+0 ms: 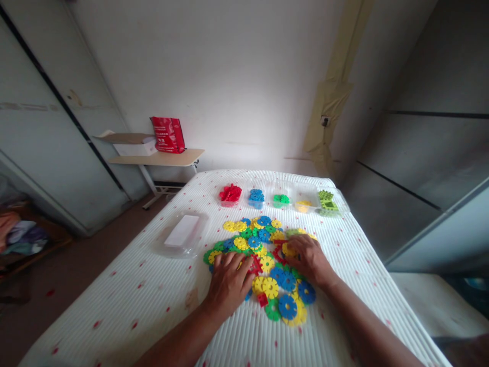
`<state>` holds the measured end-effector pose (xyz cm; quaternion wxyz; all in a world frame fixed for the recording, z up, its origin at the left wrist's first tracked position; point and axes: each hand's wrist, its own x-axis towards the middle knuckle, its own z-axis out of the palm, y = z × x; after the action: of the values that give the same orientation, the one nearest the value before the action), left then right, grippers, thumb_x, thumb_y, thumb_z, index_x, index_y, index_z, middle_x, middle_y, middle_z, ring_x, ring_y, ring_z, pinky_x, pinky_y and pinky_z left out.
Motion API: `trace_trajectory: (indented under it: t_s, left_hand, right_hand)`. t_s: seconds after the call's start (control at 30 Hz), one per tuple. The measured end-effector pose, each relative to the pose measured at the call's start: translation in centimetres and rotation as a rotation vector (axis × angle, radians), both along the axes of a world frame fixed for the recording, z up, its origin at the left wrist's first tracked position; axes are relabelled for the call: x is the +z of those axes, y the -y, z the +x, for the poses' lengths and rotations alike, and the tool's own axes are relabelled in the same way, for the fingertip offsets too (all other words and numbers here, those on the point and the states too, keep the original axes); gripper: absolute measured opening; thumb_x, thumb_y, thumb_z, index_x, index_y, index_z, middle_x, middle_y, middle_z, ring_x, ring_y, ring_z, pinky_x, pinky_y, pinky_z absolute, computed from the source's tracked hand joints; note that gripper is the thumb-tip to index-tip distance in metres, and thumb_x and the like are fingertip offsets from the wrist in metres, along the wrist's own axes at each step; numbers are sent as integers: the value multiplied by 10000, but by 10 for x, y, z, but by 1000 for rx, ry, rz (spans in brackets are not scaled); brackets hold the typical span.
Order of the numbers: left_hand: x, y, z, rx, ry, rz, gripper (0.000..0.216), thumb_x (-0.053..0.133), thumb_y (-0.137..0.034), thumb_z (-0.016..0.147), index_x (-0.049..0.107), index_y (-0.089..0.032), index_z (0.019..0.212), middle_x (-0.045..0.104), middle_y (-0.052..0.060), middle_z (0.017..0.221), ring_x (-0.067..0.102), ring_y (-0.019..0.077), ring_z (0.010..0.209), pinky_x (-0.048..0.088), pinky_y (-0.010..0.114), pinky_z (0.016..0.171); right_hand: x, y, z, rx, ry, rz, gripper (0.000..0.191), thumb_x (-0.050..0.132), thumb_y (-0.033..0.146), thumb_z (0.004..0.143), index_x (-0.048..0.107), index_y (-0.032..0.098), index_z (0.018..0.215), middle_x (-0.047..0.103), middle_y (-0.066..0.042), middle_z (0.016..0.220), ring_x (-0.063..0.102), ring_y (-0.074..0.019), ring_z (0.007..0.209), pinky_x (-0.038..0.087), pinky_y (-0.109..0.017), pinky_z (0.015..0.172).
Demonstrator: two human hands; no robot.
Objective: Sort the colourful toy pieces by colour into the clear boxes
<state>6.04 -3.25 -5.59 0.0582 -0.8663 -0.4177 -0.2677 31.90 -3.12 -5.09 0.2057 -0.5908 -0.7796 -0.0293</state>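
Before five clear tubs [255, 205], left fingers [228, 259] and right fingers [301, 244] bend over heaped discs [269, 260], their grip impossible to tell.

There is one left hand [230, 279], one right hand [310, 257], five clear tubs [314, 208] and one red bag [168, 135]. The round pieces [283, 312] are too many to count.

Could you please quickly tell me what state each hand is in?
Left hand: palm down over the plastic pieces; cannot tell whether it holds one.
Right hand: curled at a yellow disc; cannot tell whether it's gripped.
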Motion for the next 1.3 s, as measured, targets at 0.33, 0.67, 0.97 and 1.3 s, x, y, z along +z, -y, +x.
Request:
trace_trajectory:
  t_s: [0.33, 0.67, 0.97, 1.3]
  left_hand:
    - [0, 0, 0, -3, 13, 15, 264, 553, -298, 802, 611, -237, 1053, 647, 48, 969, 522, 228, 893, 349, 411, 817]
    - [2, 2, 0, -9, 10, -51, 353, 591, -336, 761, 584, -247, 1102, 642, 54, 1025, 511, 251, 946, 336, 456, 865]
    - [-4, 1, 1, -13, 22, -62, 354, 582, -316, 763, 576, -240, 1109, 645, 56, 994, 532, 250, 937, 351, 456, 861]
    - [2, -3, -5, -15, 201, 51, 400, 524, -254, 803, 524, -218, 1201, 643, 69, 1037, 532, 234, 973, 379, 408, 863]
  right_hand:
    - [-4, -6, -3, 8, -13, 77, 362, 501, 325, 846, 565, 186, 1173, 581, -120, 1212, 463, -267, 1136, 337, -436, 928]
    - [1, -11, -21, -26, 48, -26, 254, 524, 238, 816, 605, 208, 1054, 622, -71, 968, 500, -220, 958, 319, -364, 851]
    - [9, -14, -25, -44, 122, -26, 84, 550, 225, 767, 618, 181, 746, 602, -57, 789, 501, -188, 790, 294, -330, 783]
    - [18, -25, -33, -26, 272, -139, 78, 540, 199, 747, 616, 189, 749, 664, -57, 783, 569, -209, 792, 241, -420, 876]
